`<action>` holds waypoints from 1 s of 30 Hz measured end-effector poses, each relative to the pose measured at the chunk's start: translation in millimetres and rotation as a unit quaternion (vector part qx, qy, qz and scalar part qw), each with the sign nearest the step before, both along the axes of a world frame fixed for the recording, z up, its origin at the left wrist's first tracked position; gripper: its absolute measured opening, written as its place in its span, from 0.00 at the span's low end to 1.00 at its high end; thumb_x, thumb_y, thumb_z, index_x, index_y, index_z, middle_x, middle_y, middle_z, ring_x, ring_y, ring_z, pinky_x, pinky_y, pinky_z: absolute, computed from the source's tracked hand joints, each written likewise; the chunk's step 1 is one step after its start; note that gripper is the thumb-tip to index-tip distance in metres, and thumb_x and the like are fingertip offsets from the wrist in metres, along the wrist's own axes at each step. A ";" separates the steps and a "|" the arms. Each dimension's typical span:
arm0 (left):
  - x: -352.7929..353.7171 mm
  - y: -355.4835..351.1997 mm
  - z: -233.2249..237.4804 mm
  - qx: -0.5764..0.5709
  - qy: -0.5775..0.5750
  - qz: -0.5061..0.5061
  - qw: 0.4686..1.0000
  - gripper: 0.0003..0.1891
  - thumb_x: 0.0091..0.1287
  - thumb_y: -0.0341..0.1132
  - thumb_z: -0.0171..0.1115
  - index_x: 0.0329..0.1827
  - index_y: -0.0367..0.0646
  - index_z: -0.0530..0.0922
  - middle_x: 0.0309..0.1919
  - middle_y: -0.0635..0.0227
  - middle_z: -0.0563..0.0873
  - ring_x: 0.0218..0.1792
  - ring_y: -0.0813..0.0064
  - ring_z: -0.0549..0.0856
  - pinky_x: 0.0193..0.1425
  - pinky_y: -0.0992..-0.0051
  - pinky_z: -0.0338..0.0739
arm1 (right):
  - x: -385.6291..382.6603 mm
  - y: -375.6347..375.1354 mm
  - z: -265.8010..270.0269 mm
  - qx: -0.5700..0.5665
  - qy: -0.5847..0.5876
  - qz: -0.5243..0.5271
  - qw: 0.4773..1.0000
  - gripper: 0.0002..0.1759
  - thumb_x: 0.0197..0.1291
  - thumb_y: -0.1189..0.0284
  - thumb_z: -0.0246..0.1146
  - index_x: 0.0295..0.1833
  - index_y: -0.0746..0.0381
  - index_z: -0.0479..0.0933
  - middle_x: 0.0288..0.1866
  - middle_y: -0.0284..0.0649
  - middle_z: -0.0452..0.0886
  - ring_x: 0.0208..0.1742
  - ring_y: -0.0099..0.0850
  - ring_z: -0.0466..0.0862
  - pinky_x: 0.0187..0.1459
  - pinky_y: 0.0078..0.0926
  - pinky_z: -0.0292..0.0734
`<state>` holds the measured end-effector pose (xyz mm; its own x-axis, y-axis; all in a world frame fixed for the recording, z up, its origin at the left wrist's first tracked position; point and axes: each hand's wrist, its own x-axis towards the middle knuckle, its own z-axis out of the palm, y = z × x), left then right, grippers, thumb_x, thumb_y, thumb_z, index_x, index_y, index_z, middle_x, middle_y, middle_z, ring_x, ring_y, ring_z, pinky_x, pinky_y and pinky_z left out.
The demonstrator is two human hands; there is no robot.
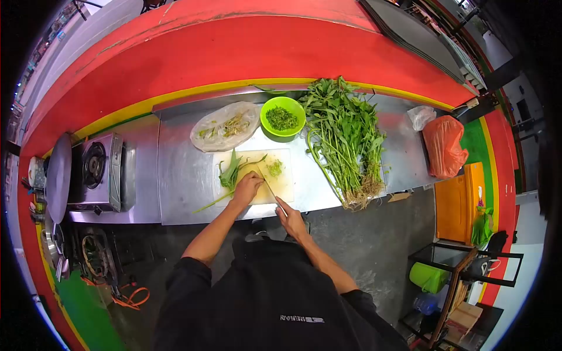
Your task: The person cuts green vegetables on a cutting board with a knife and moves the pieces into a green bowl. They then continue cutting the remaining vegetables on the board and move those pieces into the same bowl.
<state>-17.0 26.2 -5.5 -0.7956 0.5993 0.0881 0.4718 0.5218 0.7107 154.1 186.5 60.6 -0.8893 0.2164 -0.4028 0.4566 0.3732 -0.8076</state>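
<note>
On the steel counter lies a pale cutting board. My left hand is closed on leafy green stalks, whose leaves spread over the board's left side. A knife is held by its handle in my right hand, its blade pointing up and left beside my left fingers. Chopped green pieces lie right of the blade. Behind the board stands a lime green bowl holding chopped greens. A clear plastic bag with plant scraps is left of the bowl.
A large bunch of leafy greens with roots lies right of the board. Farther right are a red plastic bag and a small clear bag. A gas stove stands at the left. The red wall runs behind the counter.
</note>
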 end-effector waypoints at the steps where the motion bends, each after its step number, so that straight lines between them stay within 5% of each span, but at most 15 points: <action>1: 0.3 -1.7 -0.2 0.006 0.002 0.003 1.000 0.08 0.68 0.30 0.70 0.46 0.42 0.92 0.43 0.58 0.88 0.48 0.54 0.88 0.53 0.60 0.83 | 1.2 -0.8 -2.8 -0.001 -0.002 0.004 1.000 0.26 0.79 0.61 0.61 0.78 0.53 0.74 0.57 0.65 0.86 0.64 0.59 0.86 0.61 0.44 0.81; 4: -2.9 -4.3 -0.2 0.005 0.000 -0.006 1.000 0.08 0.68 0.29 0.70 0.47 0.42 0.92 0.42 0.57 0.88 0.47 0.54 0.87 0.53 0.59 0.83 | 8.1 -0.9 -9.0 -0.014 0.094 -0.002 0.995 0.26 0.81 0.62 0.60 0.79 0.56 0.74 0.65 0.61 0.84 0.70 0.54 0.83 0.67 0.41 0.78; 9: -2.0 -5.6 -1.2 0.041 0.010 -0.010 0.999 0.08 0.66 0.29 0.71 0.46 0.40 0.92 0.41 0.57 0.88 0.46 0.54 0.87 0.54 0.59 0.83 | 11.6 -4.2 -14.1 0.002 0.100 -0.001 0.995 0.25 0.80 0.64 0.60 0.79 0.54 0.73 0.64 0.63 0.85 0.68 0.54 0.84 0.64 0.38 0.79; 12: 0.1 -5.5 -1.8 0.034 0.011 -0.002 0.999 0.08 0.66 0.30 0.71 0.45 0.41 0.92 0.41 0.60 0.87 0.47 0.56 0.87 0.53 0.61 0.83 | 3.9 -5.0 -15.1 0.039 0.063 0.007 0.997 0.25 0.79 0.66 0.61 0.78 0.54 0.74 0.53 0.63 0.88 0.54 0.48 0.92 0.56 0.39 0.82; 17: 3.9 -6.4 4.2 0.013 0.005 0.018 1.000 0.08 0.68 0.31 0.70 0.46 0.40 0.91 0.42 0.60 0.87 0.47 0.55 0.87 0.53 0.60 0.82 | -3.3 -7.2 1.3 -0.018 -0.019 -0.008 1.000 0.25 0.79 0.66 0.62 0.78 0.54 0.74 0.51 0.63 0.89 0.48 0.42 0.92 0.53 0.39 0.82; 19: 3.6 -6.3 1.6 0.024 0.004 0.030 0.999 0.08 0.68 0.31 0.70 0.46 0.40 0.90 0.42 0.60 0.87 0.47 0.55 0.87 0.54 0.60 0.82 | -0.3 -11.0 -1.1 0.043 0.195 0.001 0.980 0.25 0.79 0.67 0.62 0.78 0.55 0.75 0.48 0.59 0.89 0.42 0.36 0.87 0.51 0.37 0.82; 20: 3.9 -7.0 -0.2 0.023 0.007 0.025 0.999 0.08 0.68 0.32 0.70 0.46 0.40 0.90 0.42 0.60 0.87 0.47 0.55 0.87 0.54 0.60 0.82 | 5.9 -6.9 -0.2 -0.022 0.047 -0.013 0.999 0.24 0.79 0.68 0.62 0.77 0.56 0.76 0.50 0.59 0.89 0.42 0.37 0.88 0.51 0.37 0.82; 23: 5.7 -8.6 4.6 0.019 0.002 0.021 1.000 0.08 0.69 0.33 0.70 0.45 0.40 0.90 0.41 0.61 0.87 0.47 0.55 0.86 0.53 0.60 0.82 | 6.4 -5.7 -18.8 0.018 0.119 0.004 0.993 0.24 0.78 0.69 0.62 0.77 0.56 0.76 0.50 0.62 0.89 0.46 0.43 0.91 0.52 0.39 0.82; 24: 6.6 -8.4 4.4 -0.002 0.015 0.016 1.000 0.07 0.69 0.33 0.69 0.45 0.40 0.90 0.41 0.62 0.87 0.47 0.56 0.86 0.53 0.60 0.82 | 4.4 -4.4 -14.7 0.025 0.079 0.017 0.996 0.25 0.79 0.67 0.60 0.78 0.55 0.74 0.61 0.67 0.84 0.63 0.61 0.85 0.62 0.45 0.80; 29: 6.8 -7.3 5.4 -0.048 0.050 -0.009 0.998 0.08 0.68 0.33 0.66 0.45 0.44 0.91 0.43 0.65 0.86 0.49 0.61 0.87 0.53 0.61 0.83 | -8.1 -2.9 -6.9 -0.006 0.020 0.013 1.000 0.26 0.79 0.66 0.60 0.78 0.55 0.74 0.60 0.68 0.84 0.64 0.62 0.84 0.63 0.45 0.80; 30: 7.9 -8.2 6.5 -0.060 0.057 -0.011 0.997 0.09 0.68 0.31 0.66 0.47 0.44 0.91 0.44 0.64 0.86 0.49 0.60 0.86 0.53 0.61 0.84 | -5.9 -2.5 -11.4 0.015 0.033 0.009 0.999 0.25 0.79 0.65 0.61 0.78 0.55 0.74 0.51 0.64 0.86 0.52 0.48 0.87 0.55 0.41 0.81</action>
